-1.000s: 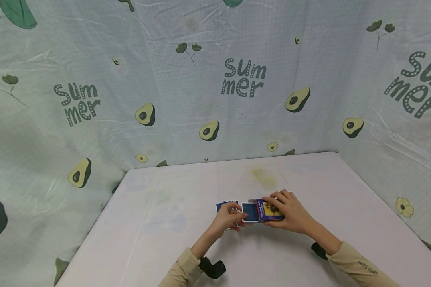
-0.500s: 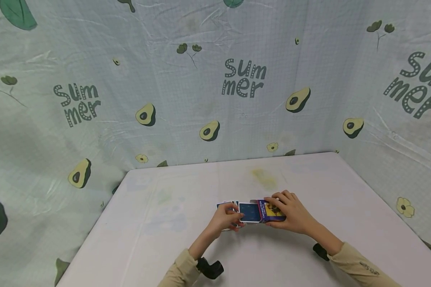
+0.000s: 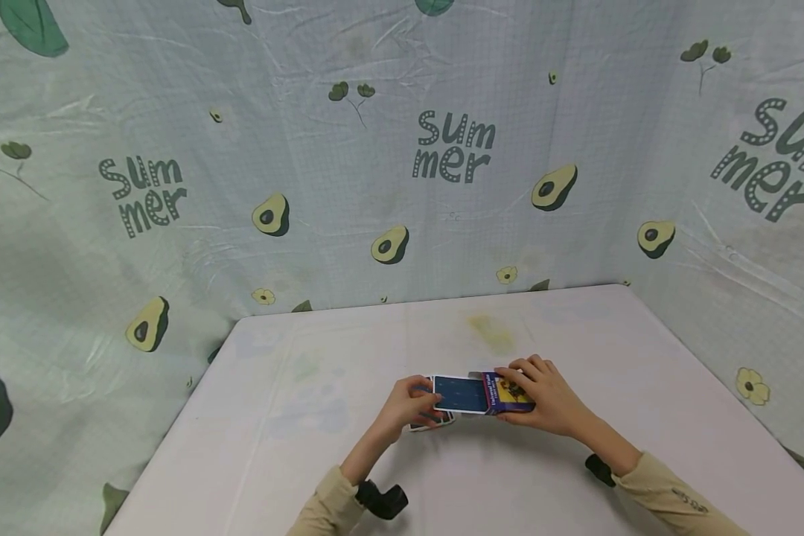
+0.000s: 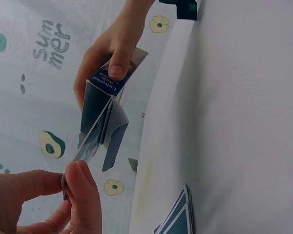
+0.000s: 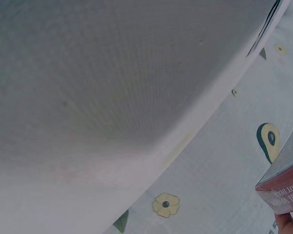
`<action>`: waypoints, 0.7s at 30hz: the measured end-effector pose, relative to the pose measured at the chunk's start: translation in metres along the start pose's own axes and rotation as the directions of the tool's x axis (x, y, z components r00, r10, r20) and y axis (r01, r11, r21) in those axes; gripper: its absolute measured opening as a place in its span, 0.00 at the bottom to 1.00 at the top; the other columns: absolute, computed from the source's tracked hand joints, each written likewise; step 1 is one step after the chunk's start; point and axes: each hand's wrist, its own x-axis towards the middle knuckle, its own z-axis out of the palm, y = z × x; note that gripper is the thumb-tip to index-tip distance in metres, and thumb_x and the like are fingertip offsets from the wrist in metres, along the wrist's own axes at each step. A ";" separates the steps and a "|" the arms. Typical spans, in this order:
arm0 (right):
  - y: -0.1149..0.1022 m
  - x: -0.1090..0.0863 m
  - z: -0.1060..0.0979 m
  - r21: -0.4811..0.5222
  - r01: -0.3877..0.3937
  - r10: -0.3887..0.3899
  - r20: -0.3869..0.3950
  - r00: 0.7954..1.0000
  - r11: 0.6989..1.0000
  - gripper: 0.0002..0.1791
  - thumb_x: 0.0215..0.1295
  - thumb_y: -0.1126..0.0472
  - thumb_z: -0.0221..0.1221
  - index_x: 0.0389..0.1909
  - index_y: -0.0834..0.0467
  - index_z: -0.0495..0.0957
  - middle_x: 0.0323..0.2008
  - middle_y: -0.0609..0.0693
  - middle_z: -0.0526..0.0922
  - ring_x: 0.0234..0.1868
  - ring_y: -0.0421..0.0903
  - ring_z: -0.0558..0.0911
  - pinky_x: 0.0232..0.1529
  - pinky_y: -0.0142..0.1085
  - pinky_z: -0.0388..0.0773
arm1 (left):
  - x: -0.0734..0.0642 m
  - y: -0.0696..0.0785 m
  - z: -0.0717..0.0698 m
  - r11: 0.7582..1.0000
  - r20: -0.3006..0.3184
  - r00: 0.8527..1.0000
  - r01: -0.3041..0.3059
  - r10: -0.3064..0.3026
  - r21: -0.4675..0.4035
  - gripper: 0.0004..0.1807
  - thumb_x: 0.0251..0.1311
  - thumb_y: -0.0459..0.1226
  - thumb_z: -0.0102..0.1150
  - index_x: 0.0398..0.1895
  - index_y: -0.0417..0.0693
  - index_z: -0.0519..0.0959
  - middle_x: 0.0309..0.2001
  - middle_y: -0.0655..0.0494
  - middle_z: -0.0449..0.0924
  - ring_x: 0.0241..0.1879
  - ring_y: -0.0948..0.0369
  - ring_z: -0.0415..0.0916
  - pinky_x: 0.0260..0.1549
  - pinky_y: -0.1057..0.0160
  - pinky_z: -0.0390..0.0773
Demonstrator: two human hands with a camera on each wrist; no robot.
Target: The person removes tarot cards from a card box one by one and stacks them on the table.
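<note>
My right hand (image 3: 548,402) grips a purple and yellow tarot card box (image 3: 493,393) from its right end, holding it raised above the table. A blue-backed tarot card (image 3: 460,394) with a white border juts far out of the box's left opening. At the card's outer edge, my left hand (image 3: 405,408) pinches it between thumb and fingers. The left wrist view shows the pinch close up, with the box's flap (image 4: 116,139) standing open beside the card. Below the left hand lies a small pile of cards (image 3: 432,422), partly covered by hand and card.
A white-covered table (image 3: 335,357) spreads out around the hands. Behind and beside it hangs a pale sheet (image 3: 308,149) printed with avocados and lettering. Black camera mounts (image 3: 383,500) sit on both wrists.
My left hand has drawn the card leftward, so more of it shows outside the box. The right hand and box have shifted very slightly right.
</note>
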 end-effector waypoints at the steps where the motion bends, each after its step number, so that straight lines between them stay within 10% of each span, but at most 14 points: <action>1: 0.000 0.000 0.000 0.000 -0.001 0.001 0.002 1.000 1.000 0.40 0.33 0.40 0.68 0.53 0.49 0.72 0.42 0.44 0.71 0.41 0.39 0.63 0.38 0.39 0.63 | 0.000 0.001 -0.001 1.000 -0.005 1.000 0.004 -0.004 0.003 0.14 0.55 0.30 0.53 0.42 0.29 0.68 0.34 0.35 0.80 0.24 0.58 0.81 0.23 0.61 0.81; 11: 0.002 -0.002 -0.001 -0.001 -0.007 0.007 -0.002 1.000 1.000 0.40 0.33 0.40 0.69 0.52 0.49 0.72 0.42 0.44 0.71 0.41 0.39 0.63 0.38 0.39 0.63 | -0.017 0.026 -0.010 0.999 -0.035 0.999 0.002 0.000 0.044 0.15 0.59 0.29 0.48 0.46 0.26 0.67 0.37 0.34 0.77 0.37 0.42 0.79 0.27 0.60 0.82; 21: 0.005 -0.003 -0.001 -0.009 -0.006 0.006 -0.007 1.000 1.000 0.39 0.35 0.38 0.67 0.52 0.49 0.72 0.41 0.43 0.71 0.41 0.39 0.63 0.38 0.38 0.62 | -0.016 0.025 -0.021 0.997 -0.069 0.998 0.011 -0.006 0.079 0.17 0.58 0.29 0.46 0.50 0.27 0.67 0.37 0.35 0.77 0.34 0.47 0.80 0.28 0.59 0.82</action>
